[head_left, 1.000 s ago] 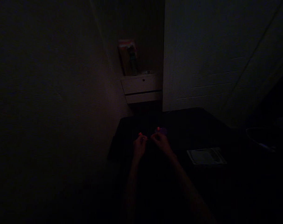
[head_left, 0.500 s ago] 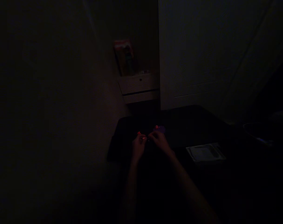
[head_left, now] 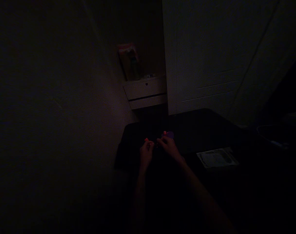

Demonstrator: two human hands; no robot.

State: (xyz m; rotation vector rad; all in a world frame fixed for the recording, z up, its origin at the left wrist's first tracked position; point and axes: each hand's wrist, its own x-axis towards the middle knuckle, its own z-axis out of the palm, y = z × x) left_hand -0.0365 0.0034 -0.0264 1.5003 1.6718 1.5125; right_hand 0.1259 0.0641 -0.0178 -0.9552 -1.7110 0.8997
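The room is very dark. Over a black tabletop point(head_left: 191, 126), my left hand point(head_left: 146, 151) is closed, thumb and fingers pinched together on something small that I cannot make out. A small glowing red thing point(head_left: 146, 139) shows just beyond its fingers. Close beside it on the right, my right hand point(head_left: 167, 145) is closed in a pinch too, and what its fingertips hold is too dark to name. Behind the right hand lies a purple thing point(head_left: 171, 134) with a red lit spot point(head_left: 165, 132) at its left end.
A pale book or packet point(head_left: 218, 158) lies by the table's near right edge. Past the table stand a drawer unit point(head_left: 148, 91) with a red-topped box point(head_left: 128, 61) on it and a pale door panel point(head_left: 201, 65). A wall point(head_left: 65, 113) rises at left; a cable point(head_left: 264, 138) is at right.
The view has shifted slightly. Both hands keep their pinched pose close together, with a little less glow at the left fingertips.
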